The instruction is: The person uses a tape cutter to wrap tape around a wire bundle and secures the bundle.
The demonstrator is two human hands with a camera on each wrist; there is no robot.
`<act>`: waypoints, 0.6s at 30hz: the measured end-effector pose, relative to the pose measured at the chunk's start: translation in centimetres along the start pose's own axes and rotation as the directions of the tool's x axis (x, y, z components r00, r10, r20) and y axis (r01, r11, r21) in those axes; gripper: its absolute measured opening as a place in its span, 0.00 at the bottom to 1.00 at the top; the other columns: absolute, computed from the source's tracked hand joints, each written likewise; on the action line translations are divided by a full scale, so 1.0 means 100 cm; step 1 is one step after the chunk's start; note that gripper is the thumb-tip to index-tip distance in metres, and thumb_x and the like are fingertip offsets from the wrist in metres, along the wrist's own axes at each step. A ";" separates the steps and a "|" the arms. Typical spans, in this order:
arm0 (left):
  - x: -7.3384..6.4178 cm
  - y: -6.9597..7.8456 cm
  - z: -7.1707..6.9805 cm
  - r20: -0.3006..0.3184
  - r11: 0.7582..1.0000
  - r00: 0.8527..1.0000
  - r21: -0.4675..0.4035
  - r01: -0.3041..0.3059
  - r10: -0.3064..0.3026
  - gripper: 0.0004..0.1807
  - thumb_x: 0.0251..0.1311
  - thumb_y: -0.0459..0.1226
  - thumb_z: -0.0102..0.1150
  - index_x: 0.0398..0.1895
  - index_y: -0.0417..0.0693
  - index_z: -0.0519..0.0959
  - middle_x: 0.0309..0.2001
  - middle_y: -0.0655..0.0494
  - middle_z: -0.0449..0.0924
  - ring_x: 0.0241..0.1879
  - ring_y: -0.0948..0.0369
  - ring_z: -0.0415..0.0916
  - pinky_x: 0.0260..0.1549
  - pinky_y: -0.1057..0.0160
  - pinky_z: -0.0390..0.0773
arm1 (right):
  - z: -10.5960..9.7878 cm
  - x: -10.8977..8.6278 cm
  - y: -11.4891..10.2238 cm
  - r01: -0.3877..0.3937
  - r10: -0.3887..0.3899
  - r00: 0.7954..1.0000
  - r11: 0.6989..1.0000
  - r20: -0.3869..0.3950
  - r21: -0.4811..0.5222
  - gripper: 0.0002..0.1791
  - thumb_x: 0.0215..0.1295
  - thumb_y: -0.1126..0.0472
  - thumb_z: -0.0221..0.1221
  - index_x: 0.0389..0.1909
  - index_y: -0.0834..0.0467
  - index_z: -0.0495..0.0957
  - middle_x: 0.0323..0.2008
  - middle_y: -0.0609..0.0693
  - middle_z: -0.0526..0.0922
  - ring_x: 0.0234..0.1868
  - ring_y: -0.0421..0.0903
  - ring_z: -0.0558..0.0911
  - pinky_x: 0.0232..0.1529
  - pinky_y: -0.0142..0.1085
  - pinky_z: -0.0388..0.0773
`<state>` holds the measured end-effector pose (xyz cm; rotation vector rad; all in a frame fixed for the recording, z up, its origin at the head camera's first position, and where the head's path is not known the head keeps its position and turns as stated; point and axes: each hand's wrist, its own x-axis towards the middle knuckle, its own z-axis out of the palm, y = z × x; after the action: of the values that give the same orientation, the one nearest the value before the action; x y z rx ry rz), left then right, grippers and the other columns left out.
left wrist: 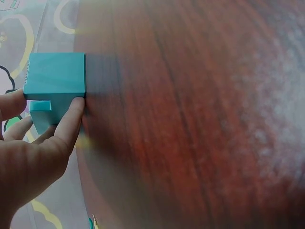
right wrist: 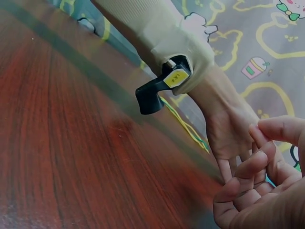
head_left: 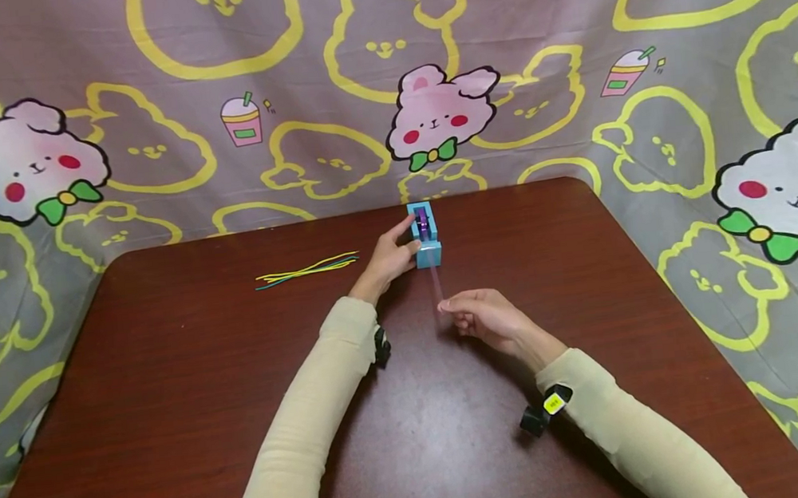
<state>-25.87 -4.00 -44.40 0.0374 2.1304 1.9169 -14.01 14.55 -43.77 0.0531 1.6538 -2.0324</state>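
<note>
A light-blue tape dispenser [head_left: 429, 257] with a purple roll core [head_left: 423, 221] sits near the table's far edge. My left hand [head_left: 391, 258] grips it from its left side, thumb and fingers spread along the body; the left wrist view shows them on the blue dispenser [left wrist: 56, 74]. From the dispenser's near end, a strip of clear tape [head_left: 436, 284] runs toward me. Its near part is pinched between thumb and forefinger of my right hand [head_left: 490, 317], off the tabletop. In the right wrist view, the tape itself is hard to make out by the fingers [right wrist: 261, 157].
Several thin yellow and teal strands [head_left: 307, 271] lie in a loose bundle left of the dispenser. The dark red-brown wooden table [head_left: 191, 413] reaches back to a patterned cloth [head_left: 329, 119] hanging behind it and at the sides.
</note>
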 end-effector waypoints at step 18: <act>0.003 0.001 -0.001 0.005 1.000 1.000 -0.006 -0.001 0.001 0.32 0.74 0.32 0.52 0.77 0.65 0.62 0.77 0.48 0.55 0.56 0.53 0.76 0.55 0.49 0.76 | 0.000 -0.009 0.003 0.014 -0.014 1.000 1.000 0.027 -0.007 0.07 0.68 0.65 0.61 0.30 0.59 0.85 0.19 0.45 0.70 0.25 0.42 0.70 0.33 0.35 0.71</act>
<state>-26.20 -3.99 -44.38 0.0421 2.1218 1.9222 -13.10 14.85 -43.77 0.0116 1.6489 -2.0289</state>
